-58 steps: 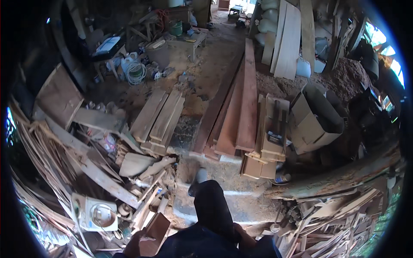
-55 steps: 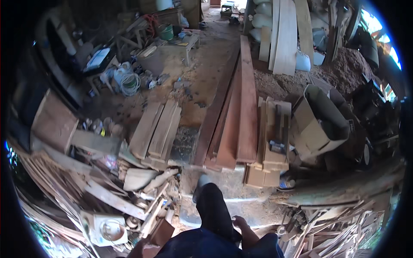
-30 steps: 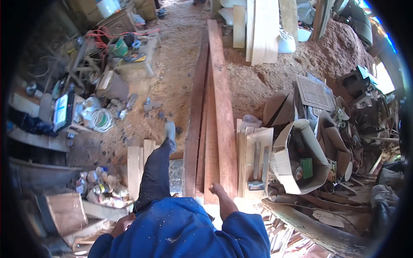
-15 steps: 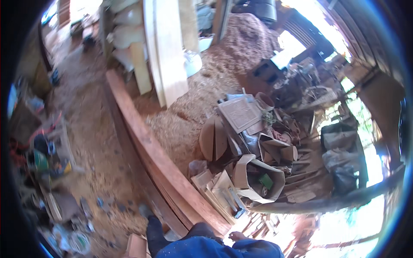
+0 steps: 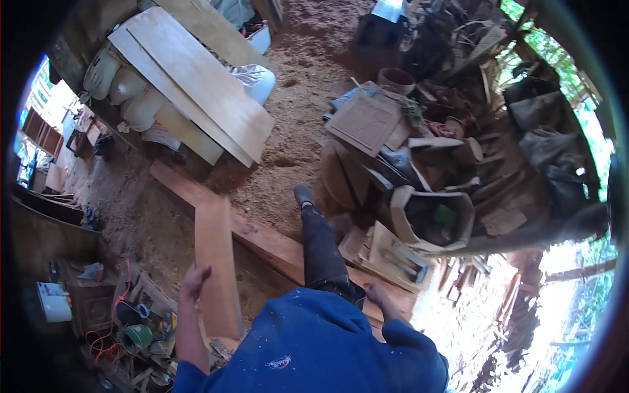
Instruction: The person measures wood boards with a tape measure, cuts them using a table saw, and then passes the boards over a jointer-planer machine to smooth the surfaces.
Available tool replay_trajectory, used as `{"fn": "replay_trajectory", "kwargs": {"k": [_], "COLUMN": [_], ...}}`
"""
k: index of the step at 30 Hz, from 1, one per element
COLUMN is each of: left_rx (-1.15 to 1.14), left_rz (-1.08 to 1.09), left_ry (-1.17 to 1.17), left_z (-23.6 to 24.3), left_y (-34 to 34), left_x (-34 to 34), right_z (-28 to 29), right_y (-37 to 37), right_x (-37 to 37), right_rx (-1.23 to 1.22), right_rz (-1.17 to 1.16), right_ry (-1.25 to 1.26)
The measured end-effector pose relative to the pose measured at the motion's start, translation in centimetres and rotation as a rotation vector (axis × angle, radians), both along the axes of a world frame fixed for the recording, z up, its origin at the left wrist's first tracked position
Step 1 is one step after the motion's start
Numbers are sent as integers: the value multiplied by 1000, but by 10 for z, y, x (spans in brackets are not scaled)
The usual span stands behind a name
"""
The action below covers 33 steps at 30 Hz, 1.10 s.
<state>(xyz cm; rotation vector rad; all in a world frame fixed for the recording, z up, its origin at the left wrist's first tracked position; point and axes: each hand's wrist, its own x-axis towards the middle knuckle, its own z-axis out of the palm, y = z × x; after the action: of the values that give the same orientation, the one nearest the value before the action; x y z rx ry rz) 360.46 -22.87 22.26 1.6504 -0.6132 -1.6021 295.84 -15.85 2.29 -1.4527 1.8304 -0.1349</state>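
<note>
My left hand point(image 5: 194, 283) grips the left edge of a wide, smooth reddish-brown wooden board point(image 5: 218, 268), its thumb lying over the edge. The board's far end overlaps a long, thick timber plank point(image 5: 272, 242) that runs across the ground from upper left to lower right. My right hand point(image 5: 375, 293) hangs beside my right leg, above the plank, fingers curled and nothing visible in them. One leg reaches forward over the plank, its foot point(image 5: 303, 194) on the sawdust-covered ground.
Pale boards point(image 5: 203, 85) lean against stuffed sacks point(image 5: 141, 108) ahead left. A cardboard box point(image 5: 432, 219) stands right among offcuts and a carved panel point(image 5: 367, 121). Tools and an orange cord point(image 5: 105, 340) clutter the left. Small wood pieces point(image 5: 403, 262) lie by the right hand.
My left hand and the whole board have come into view at lower left. A foot has stepped to the plank's far side. The view has turned, and my right hand shows higher up.
</note>
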Motion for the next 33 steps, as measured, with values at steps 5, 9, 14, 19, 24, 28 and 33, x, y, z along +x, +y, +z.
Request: {"fn": "replay_trajectory", "kwargs": {"k": [5,9,14,19,24,28,33], "left_rx": [-186,-207,-269,-485,-256,-101,12], "left_rz": [-14,-16,27,40,27,-123,-280], "left_ry": [-107,-252,40,137,652,924,1106], "left_z": [6,-4,42,45,52,41,35], "left_y": [-226,-401,-583,-744,-882,-1005,-1167], "left_x": [-6,-19,-106,-187,-252,-299,-345], "right_z": [34,133,214,268,307,291,329], "right_y": [-324,-502,-644,-790,-909,-1013,-1147], "right_x": [156,303,340,285,223,184,176], "right_rx": [79,234,-223,-478,-603,-646,-548], "right_rz": [-137,68,130,52,48,15,-63], "right_ry": [-836,-1228,-1244,-722,-287,12,317]}}
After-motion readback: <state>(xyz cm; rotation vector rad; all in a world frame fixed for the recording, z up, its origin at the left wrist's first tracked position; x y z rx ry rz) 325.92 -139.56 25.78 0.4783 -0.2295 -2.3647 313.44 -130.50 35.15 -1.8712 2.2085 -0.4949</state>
